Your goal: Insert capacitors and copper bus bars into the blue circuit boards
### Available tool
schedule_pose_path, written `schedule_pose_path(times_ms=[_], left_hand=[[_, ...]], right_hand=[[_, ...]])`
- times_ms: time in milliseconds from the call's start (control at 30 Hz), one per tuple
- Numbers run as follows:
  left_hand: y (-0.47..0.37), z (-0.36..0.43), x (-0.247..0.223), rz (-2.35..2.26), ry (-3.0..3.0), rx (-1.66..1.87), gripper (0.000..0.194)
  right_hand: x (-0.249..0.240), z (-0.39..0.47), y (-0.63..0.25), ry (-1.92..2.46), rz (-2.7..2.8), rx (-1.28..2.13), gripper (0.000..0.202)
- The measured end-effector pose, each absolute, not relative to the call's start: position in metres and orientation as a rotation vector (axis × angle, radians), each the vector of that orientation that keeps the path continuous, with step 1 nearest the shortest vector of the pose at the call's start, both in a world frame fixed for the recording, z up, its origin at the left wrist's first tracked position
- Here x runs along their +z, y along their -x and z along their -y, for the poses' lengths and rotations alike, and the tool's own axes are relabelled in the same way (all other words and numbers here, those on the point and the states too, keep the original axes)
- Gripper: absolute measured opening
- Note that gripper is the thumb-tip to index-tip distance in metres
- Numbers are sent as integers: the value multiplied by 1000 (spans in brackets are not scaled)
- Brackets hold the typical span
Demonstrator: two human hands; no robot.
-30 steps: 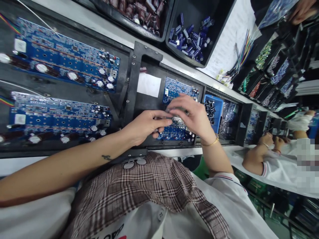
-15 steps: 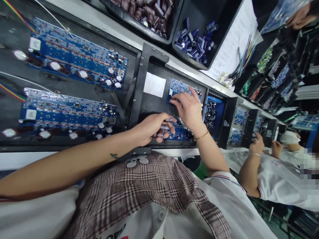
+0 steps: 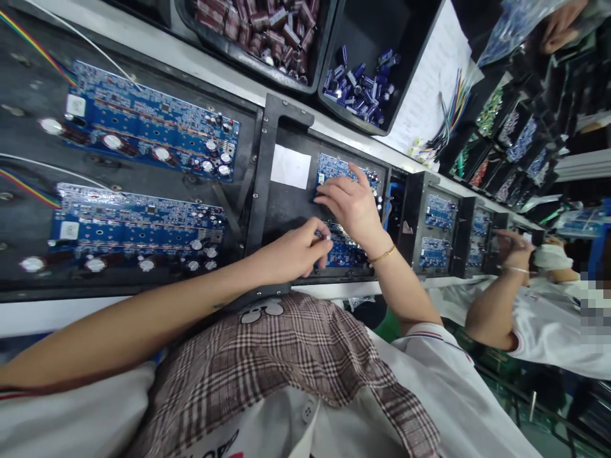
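My left hand (image 3: 303, 251) is closed, back upward, with curled fingers at the lower circuit board (image 3: 344, 257). A small bright end shows at its fingertips, apparently one of the brown capacitors seen in this hand just before; the rest are hidden in the palm. Above it, my right hand (image 3: 351, 207) reaches over the upper blue circuit board (image 3: 331, 164), its thumb and fingers drawn together near the board's left end. What lies between those fingertips cannot be made out. Both boards lie in a black tray (image 3: 286, 207), partly covered by my hands.
A bin of brown capacitors (image 3: 258, 32) and a bin of blue capacitors (image 3: 360, 89) stand behind the tray. To the left lie two larger boards (image 3: 157, 130) with capacitors and coloured wires. A white paper (image 3: 290, 166) lies in the tray. A co-worker's hand (image 3: 513, 248) is at the right.
My left hand has turned and closed, hiding the brown capacitors that showed in it. My right hand stays over the upper board. The trays at the right and the co-worker's hand have shifted.
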State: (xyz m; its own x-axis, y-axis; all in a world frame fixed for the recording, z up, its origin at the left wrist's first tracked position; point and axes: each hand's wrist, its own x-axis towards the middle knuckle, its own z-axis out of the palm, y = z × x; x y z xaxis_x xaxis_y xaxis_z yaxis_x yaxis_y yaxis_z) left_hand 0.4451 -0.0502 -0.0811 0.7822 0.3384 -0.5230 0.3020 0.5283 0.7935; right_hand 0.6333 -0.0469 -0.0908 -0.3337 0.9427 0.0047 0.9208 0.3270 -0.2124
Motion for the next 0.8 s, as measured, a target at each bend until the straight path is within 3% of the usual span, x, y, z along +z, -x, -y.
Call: schedule_pose_path(times_ms=[167,367,633,800], left_hand=[[-438,58,-86,-772,-1655,-41,25],[-438,58,-78,-735,-1931,-339,48],[-437,52,-87,-771,-1951,-356,39],[-414,38,-86,-923,-1799,-299,22]], right_hand=[[-88,7,-592,1862,2226,336,30],[-109,-31,-543,2064,2105,267,51],[-89,-15,-539,2048,2090,125,50],[-40,45,-619,1974,1819,66,26]])
